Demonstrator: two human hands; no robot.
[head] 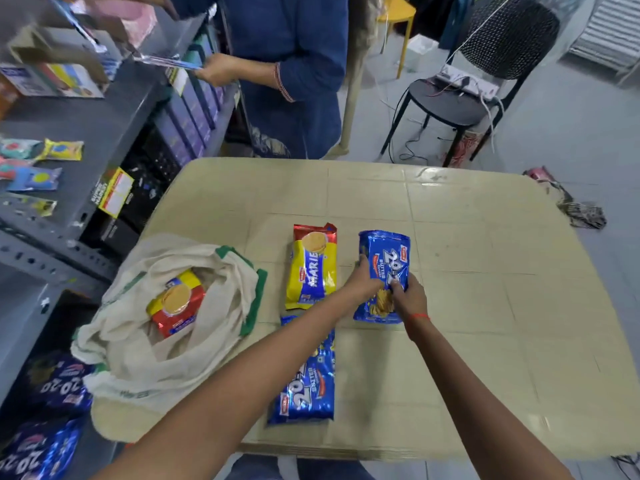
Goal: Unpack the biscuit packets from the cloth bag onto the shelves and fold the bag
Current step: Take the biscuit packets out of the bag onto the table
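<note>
Hands grip one blue biscuit packet (pixel 384 271) on the table (pixel 485 271): left hand (pixel 363 280) at its edge, right hand (pixel 408 299) lower down.

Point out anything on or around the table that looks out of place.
A crumpled cloth lies on the floor by the table's far right corner, and loose wires trail from the black chair. The biscuit packets look intact; one sits in the open cloth bag.

Both hands, left hand (pixel 362 280) and right hand (pixel 408 299), hold a blue biscuit packet (pixel 386 261) on the table (pixel 485 271).
</note>
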